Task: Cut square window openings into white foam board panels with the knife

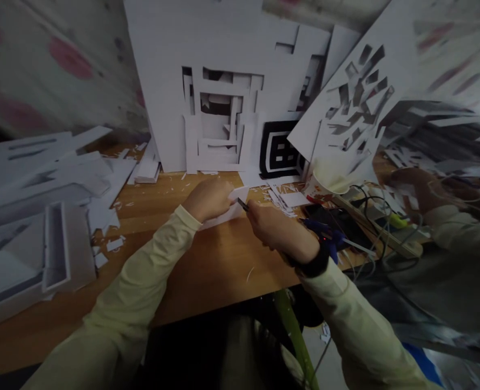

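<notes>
My left hand (208, 199) is closed on a small white piece of foam board (232, 205), held just above the wooden table (207, 265). My right hand (273, 227) is closed round a dark knife-like cutting tool (242, 204) whose tip meets the piece's right edge. Both arms wear pale yellow sleeves, and a black band sits on my right wrist. The tool's handle is hidden inside my fist.
Large white boards with cut-out shapes (219, 108) lean against the wall behind. Stacked white offcuts (40, 206) cover the left of the table. A paper cup (324, 181), cables, blue-handled scissors (329, 235) and another person's hand (418, 187) lie to the right. White scraps litter the wood.
</notes>
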The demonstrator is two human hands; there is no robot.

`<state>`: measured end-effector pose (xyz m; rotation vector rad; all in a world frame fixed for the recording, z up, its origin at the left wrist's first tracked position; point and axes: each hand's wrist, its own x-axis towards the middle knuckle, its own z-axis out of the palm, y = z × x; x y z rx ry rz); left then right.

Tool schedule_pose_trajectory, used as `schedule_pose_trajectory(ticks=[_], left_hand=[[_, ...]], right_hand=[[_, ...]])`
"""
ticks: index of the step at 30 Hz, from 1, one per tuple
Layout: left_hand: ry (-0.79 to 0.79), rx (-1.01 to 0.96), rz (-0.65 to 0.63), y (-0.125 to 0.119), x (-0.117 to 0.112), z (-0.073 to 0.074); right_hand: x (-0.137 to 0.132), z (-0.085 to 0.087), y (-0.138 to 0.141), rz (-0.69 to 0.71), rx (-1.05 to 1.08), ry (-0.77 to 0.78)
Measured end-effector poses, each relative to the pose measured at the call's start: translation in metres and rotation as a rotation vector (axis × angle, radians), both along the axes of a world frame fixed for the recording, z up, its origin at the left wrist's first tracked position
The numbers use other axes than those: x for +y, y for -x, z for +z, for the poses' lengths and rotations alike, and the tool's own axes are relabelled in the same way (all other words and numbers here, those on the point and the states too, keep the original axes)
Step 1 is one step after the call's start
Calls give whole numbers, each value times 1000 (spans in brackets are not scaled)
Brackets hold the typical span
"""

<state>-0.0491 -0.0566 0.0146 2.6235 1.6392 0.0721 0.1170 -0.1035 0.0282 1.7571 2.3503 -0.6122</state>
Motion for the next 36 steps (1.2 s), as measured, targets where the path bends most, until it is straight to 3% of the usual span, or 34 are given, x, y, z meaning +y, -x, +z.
schedule_pose_trajectory(ticks=[4,13,20,28,36], left_hand=[[-17,17,13,0,1,0],[-1,-25,11,0,1,-1],[-3,-11,10,-3,-1,3],[-17,6,9,-2,-2,4],[-33,54,-5,-7,-9,6]], right_hand=[[10,10,9,-42,-58,98],[4,-13,2,-1,-32,-81],[10,3,3,-20,-28,97],[13,5,6,-57,36,142],[25,21,9,-53,-44,253]])
